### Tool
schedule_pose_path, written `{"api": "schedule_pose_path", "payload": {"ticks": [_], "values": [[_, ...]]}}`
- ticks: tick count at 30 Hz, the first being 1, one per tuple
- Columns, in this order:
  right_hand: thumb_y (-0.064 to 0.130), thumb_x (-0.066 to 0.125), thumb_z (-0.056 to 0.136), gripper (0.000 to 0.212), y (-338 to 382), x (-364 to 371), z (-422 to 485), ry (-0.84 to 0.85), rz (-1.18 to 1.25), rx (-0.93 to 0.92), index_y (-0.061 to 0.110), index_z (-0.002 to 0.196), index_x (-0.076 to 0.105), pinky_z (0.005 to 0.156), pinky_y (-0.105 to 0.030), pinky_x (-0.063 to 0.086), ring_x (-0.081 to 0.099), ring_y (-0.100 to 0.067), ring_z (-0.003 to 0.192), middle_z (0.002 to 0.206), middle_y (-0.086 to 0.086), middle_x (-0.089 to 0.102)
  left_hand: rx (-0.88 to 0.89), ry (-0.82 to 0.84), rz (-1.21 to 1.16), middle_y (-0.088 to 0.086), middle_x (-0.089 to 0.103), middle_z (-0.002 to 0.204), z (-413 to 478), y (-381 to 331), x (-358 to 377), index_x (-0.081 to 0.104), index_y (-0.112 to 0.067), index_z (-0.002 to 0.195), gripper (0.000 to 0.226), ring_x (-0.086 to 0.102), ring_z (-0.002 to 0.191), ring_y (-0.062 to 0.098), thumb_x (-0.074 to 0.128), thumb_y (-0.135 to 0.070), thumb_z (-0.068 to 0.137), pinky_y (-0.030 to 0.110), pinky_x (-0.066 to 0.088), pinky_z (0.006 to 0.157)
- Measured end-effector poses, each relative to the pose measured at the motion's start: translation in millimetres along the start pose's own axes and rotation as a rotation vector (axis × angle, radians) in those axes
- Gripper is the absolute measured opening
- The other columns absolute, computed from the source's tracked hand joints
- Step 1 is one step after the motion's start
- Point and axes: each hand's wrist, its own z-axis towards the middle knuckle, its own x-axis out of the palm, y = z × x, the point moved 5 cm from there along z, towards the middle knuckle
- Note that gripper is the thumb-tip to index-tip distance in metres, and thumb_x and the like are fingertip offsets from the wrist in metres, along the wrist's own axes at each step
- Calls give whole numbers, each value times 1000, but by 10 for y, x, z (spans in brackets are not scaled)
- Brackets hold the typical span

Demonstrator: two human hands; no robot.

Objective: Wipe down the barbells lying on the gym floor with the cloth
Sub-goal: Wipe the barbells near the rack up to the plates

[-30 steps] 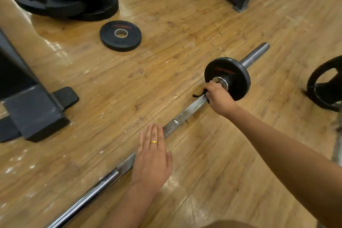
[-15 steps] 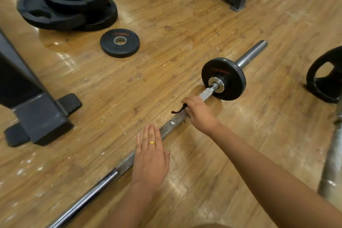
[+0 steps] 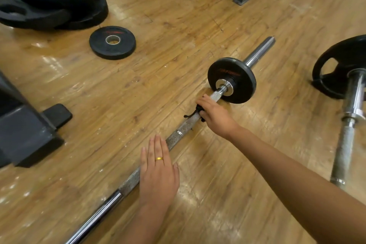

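Left grip (image 3: 158, 168) flat, fingers straight, pressing on long chrome steel barbell (image 3: 103, 210) lying diagonally on wooden floor (image 3: 178, 25). Right grip (image 3: 215, 117) curled round small black cloth (image 3: 198, 109) and shaft, just beside round black weight plate (image 3: 240, 73). Second chrome barbell (image 3: 345, 144) at right.

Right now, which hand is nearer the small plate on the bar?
Right. The right hand grips cloth and bar beside the plate; the left hand rests farther down it.
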Motion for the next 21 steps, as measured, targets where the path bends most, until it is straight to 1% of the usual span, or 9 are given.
{"api": "schedule_pose_path", "payload": {"ticks": [3, 5, 9, 12, 15, 17, 20, 21], "values": [[6, 48, 102, 47, 89, 94, -75, 48, 25, -40, 7, 149, 43, 122, -32, 15, 17, -21, 153, 156, -5, 39, -9, 15, -24, 24, 17, 163, -14, -21, 6, 19, 7, 155, 76, 14, 153, 34, 40, -35, 95, 54, 11, 124], [6, 49, 102, 47, 92, 98, -68, 39, 13, -37, 7, 149, 43, 121, -31, 16, 18, -21, 152, 156, -5, 40, -5, 11, -57, 24, 21, 162, -16, -26, 16, 22, 7, 154, 77, 18, 152, 35, 44, -32, 92, 54, 16, 123], [7, 51, 101, 47, 90, 99, -63, 43, -10, -49, 7, 148, 44, 122, -34, 20, 19, -20, 152, 154, -4, 42, -19, 35, -105, 24, 27, 160, -22, -36, -4, 24, 7, 153, 86, 24, 150, 36, 63, -28, 85, 56, 22, 120], [6, 52, 101, 47, 96, 127, -51, 32, -29, -53, 7, 147, 46, 122, -35, 22, 22, -21, 151, 153, -5, 44, -105, 91, -157, 22, 30, 160, 61, -116, -17, 30, 6, 152, 90, 25, 150, 34, 70, -31, 81, 59, 20, 119], [6, 52, 101, 46, 99, 142, -29, 15, -54, -50, 7, 146, 46, 120, -30, 18, 22, -22, 151, 152, -5, 45, -150, 90, -207, 19, 32, 160, 253, -255, -47, 33, 4, 152, 88, 23, 152, 31, 69, -34, 81, 60, 19, 118], [6, 52, 101, 46, 109, 138, 3, 26, -70, -48, 7, 146, 47, 118, -26, 16, 22, -23, 151, 152, -5, 45, -161, 76, -231, 17, 28, 161, 321, -282, -61, 29, 2, 154, 88, 19, 153, 29, 67, -33, 83, 59, 16, 119], [6, 50, 101, 45, 163, 112, 71, 66, -95, -42, 6, 146, 46, 119, -27, 18, 22, -23, 151, 152, -6, 44, -102, 63, -200, 18, 17, 165, 321, -263, -53, 16, 1, 157, 91, 9, 154, 30, 62, -33, 87, 55, 11, 122], [6, 49, 102, 45, 172, 114, 94, 86, -108, -35, 5, 146, 45, 119, -27, 17, 22, -24, 151, 153, -6, 43, -97, 67, -201, 18, 15, 165, 321, -246, -48, 13, 1, 158, 92, 9, 154, 30, 62, -34, 88, 55, 10, 122]]}}
